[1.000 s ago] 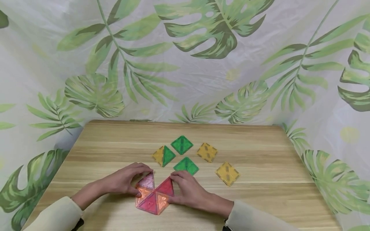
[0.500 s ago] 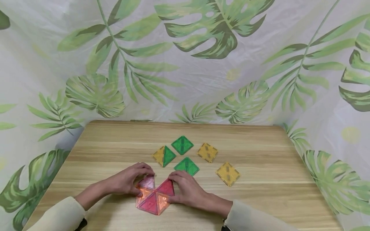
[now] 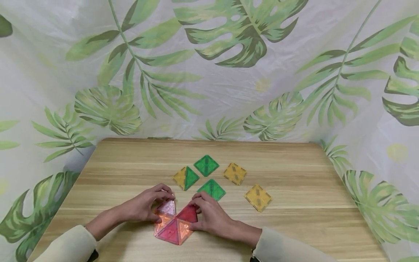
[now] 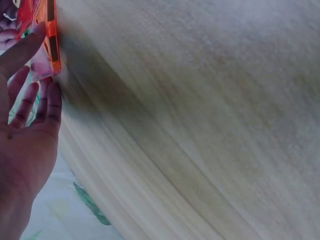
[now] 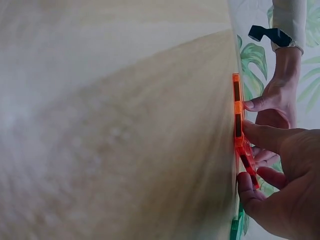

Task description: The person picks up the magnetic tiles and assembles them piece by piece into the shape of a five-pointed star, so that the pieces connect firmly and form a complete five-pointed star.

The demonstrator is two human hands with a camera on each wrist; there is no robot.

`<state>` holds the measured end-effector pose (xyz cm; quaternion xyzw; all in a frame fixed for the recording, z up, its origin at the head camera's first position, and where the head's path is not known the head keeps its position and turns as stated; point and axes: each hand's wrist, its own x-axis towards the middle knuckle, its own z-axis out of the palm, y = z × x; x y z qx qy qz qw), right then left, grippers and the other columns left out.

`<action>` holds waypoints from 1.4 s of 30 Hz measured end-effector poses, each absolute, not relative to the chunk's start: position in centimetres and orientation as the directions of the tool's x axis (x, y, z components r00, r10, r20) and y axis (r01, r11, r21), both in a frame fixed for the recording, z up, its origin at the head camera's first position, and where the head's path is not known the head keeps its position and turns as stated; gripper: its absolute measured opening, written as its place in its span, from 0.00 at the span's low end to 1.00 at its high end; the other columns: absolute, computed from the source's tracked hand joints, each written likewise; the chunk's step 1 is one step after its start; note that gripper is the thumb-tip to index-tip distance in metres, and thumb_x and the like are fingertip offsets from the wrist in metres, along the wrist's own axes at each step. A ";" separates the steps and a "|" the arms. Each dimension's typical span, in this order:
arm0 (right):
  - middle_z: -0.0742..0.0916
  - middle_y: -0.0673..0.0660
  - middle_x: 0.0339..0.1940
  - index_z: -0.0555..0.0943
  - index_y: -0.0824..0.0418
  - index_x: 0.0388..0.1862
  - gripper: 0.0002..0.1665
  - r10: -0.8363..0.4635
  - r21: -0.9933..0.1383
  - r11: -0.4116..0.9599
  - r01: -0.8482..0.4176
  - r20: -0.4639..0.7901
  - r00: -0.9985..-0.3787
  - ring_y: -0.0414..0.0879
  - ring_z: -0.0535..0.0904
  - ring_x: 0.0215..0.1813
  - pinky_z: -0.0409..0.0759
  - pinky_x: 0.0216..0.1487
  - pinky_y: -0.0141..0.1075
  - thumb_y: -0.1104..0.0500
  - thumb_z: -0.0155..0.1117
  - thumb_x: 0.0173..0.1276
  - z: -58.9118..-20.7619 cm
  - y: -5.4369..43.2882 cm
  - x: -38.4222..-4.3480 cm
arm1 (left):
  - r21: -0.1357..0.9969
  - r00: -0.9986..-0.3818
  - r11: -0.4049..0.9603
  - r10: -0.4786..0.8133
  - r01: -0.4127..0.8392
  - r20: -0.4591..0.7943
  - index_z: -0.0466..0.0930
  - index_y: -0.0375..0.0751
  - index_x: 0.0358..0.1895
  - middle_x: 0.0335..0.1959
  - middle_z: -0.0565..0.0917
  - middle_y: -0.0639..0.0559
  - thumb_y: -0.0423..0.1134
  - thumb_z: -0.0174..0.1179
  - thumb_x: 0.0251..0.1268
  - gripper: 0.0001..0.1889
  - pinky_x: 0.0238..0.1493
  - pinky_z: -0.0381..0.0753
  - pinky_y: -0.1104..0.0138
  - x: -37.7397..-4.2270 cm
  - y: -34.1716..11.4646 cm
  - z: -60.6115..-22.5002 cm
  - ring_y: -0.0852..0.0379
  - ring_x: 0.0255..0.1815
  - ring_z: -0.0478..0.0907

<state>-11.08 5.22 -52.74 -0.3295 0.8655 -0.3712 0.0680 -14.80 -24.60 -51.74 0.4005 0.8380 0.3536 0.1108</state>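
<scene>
Five-piece fan of translucent triangular magnetic tiles lies near the table's front: a pale pink tile (image 3: 168, 207), orange tiles (image 3: 184, 230) and red tiles (image 3: 169, 232), their tips meeting. My left hand (image 3: 142, 204) holds the fan's left side, thumb on the left orange tile (image 3: 162, 220) and fingertips at the pink tile's far edge. With my right hand (image 3: 214, 215) I grip the right side, thumb by the right orange tile and fingers at the upper red tile (image 3: 188, 213). In the right wrist view this red tile (image 5: 248, 164) slants up from the table, a fingertip beneath its edge.
Beyond the hands lie green triangle pairs (image 3: 206, 165), one (image 3: 216, 189) close to my right fingers. A yellow-and-green pair (image 3: 186, 178) sits left of them, yellow square-shaped pieces (image 3: 258, 197) to the right. A leaf-print cloth (image 3: 157, 120) hangs behind the wooden table (image 3: 304, 182).
My right fingers have shifted and bent at the upper red tile, which looks darker and more tilted now. The left hand stays at the pink and orange tiles, nearly still.
</scene>
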 end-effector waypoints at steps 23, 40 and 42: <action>0.84 0.52 0.46 0.84 0.59 0.50 0.23 -0.617 -0.777 0.419 -0.470 0.136 -0.775 0.33 0.80 0.43 0.83 0.39 0.22 0.64 0.85 0.58 -53.4 5.1 -10.8 | 0.775 -0.633 0.330 0.765 0.539 0.114 0.87 0.47 0.49 0.52 0.87 0.51 0.33 0.82 0.52 0.20 0.56 0.85 0.63 -14.7 -25.2 -52.4 0.54 0.54 0.84; 0.82 0.56 0.56 0.80 0.61 0.59 0.32 -0.574 -0.985 0.127 -0.116 0.022 -0.818 0.43 0.84 0.48 0.86 0.46 0.31 0.79 0.77 0.57 -53.5 5.8 -11.7 | 0.901 -0.645 0.292 0.764 0.322 -0.017 0.80 0.41 0.57 0.61 0.77 0.40 0.28 0.76 0.57 0.24 0.55 0.86 0.63 -15.6 -25.4 -51.2 0.50 0.58 0.78; 0.82 0.56 0.58 0.80 0.61 0.59 0.32 -0.570 -0.993 0.092 -0.073 0.008 -0.821 0.43 0.84 0.48 0.86 0.47 0.31 0.80 0.76 0.58 -53.6 5.9 -11.9 | 0.918 -0.636 0.277 0.771 0.285 -0.035 0.79 0.39 0.57 0.62 0.74 0.38 0.27 0.75 0.58 0.24 0.54 0.86 0.63 -15.7 -25.5 -51.2 0.49 0.58 0.77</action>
